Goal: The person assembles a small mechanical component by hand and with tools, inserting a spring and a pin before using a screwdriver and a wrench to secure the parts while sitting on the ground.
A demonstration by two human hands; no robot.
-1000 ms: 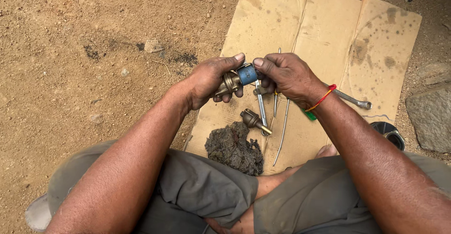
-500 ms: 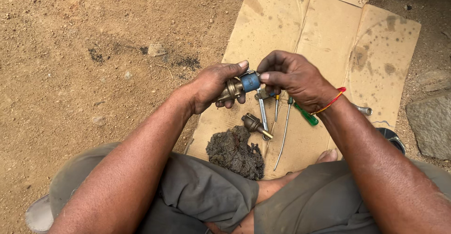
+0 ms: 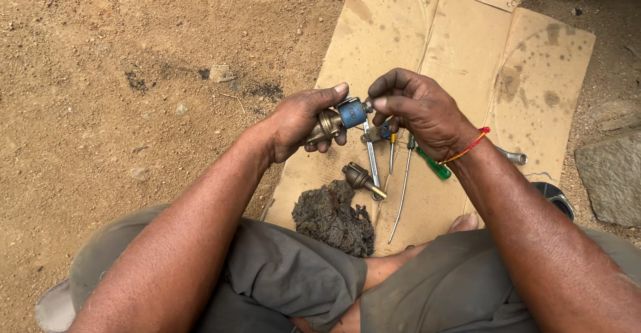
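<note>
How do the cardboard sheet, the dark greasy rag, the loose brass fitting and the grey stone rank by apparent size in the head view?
1. cardboard sheet
2. dark greasy rag and grey stone: alike, stone cut off by the frame edge, so unranked
3. loose brass fitting

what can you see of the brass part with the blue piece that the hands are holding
The brass part looks like a dull, grimy metal fitting with a ribbed body and a blue cylindrical piece on its right end. It is held lying roughly level above the cardboard sheet. The left hand wraps its brass body, thumb over the top; the right hand pinches at the blue end with its fingertips.
</note>
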